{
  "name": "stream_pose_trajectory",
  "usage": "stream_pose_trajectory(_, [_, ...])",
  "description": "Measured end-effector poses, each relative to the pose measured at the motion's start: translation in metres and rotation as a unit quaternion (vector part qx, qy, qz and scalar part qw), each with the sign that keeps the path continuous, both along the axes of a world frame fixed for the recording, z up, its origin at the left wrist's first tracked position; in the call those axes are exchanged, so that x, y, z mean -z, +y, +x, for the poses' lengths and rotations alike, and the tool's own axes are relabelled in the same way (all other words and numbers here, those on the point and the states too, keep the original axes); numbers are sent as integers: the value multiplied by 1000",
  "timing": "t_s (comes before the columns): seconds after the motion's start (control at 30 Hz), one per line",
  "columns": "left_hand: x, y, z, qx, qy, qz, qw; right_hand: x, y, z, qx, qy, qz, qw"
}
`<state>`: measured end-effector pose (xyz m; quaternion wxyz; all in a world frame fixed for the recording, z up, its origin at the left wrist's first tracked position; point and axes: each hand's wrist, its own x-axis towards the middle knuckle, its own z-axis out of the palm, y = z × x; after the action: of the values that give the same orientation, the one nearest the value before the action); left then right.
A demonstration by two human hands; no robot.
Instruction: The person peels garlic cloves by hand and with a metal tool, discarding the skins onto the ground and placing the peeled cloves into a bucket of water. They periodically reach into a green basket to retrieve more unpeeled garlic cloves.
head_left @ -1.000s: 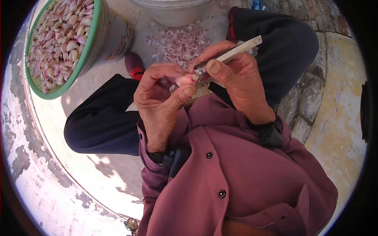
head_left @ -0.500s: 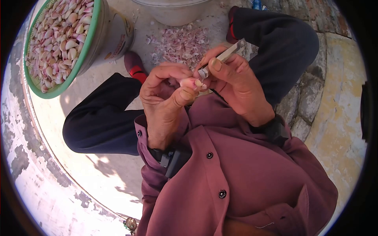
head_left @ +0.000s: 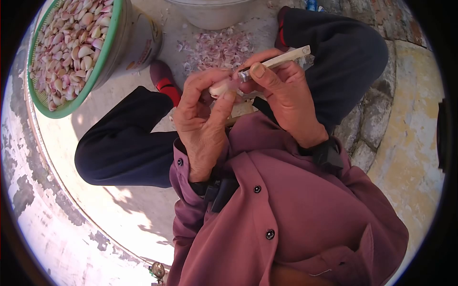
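Note:
My left hand [head_left: 200,121] pinches a pale garlic clove [head_left: 220,88] between thumb and fingers, above my lap. Close at its right, my right hand [head_left: 293,102] is wrapped round a small knife [head_left: 288,57] with a pale, flat handle that sticks out to the upper right. The metal end of the knife sits right by the clove and a bit of pinkish skin; most of the blade is hidden by my fingers.
Many unpeeled garlic cloves [head_left: 67,52] fill a green-rimmed basket [head_left: 102,66] resting on a bucket [head_left: 138,45] at the upper left. Pink garlic skins [head_left: 217,50] lie on the ground between my feet, below a large pale tub [head_left: 210,14].
The knife handle has tipped flatter and further right as my right hand turned. In my left hand the clove has rotated and shifted slightly left.

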<state>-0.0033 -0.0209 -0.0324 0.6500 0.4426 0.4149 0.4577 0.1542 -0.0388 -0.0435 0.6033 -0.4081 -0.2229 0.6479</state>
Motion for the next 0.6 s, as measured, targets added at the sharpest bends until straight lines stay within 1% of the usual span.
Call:
stream_pose_trajectory(0.03, [-3,-1,-1,-5,-5,-49,999,10,-1,6,30,2,-15,999])
stream_pose_trajectory(0.07, [-1,1,-2,-5,-7,-49,999,22,-1,18,60,-78,-42,994])
stream_pose_trajectory(0.1, [3,4,-6,-7,45,-10,999,28,1,28,86,-157,-67,982])
stream_pose_trajectory(0.13, [6,6,-9,-7,97,28,995,33,0,33,71,-199,-58,976])
stream_pose_trajectory(0.17, [10,8,-12,-8,99,26,995,37,-4,34,69,-198,-60,976])
stream_pose_trajectory(0.2, [13,9,-14,4,189,107,976,32,-6,30,43,-215,-25,975])
stream_pose_trajectory(0.23, [15,11,-14,17,273,189,943,25,-6,26,20,-234,11,972])
stream_pose_trajectory(0.27, [13,11,-10,20,271,191,943,14,-6,23,23,-236,12,971])
stream_pose_trajectory(0.33, [3,7,-2,12,293,167,941,-8,-6,12,-34,-135,-39,990])
stream_pose_trajectory(0.37, [0,6,0,13,294,167,941,-8,-5,6,-31,-191,11,981])
stream_pose_trajectory(0.4, [-2,6,1,22,324,198,925,-12,-3,2,-30,-190,11,981])
stream_pose_trajectory(0.43, [-4,6,2,32,354,228,906,-17,-1,0,-41,-225,45,972])
stream_pose_trajectory(0.47, [-6,7,1,33,355,227,906,-21,-1,-2,-52,-259,78,961])
stream_pose_trajectory(0.53, [-8,8,0,33,388,282,877,-22,-4,-4,-39,-265,72,961])
stream_pose_trajectory(0.6, [-5,7,-1,39,386,293,874,-22,-5,-4,-28,-270,67,960])
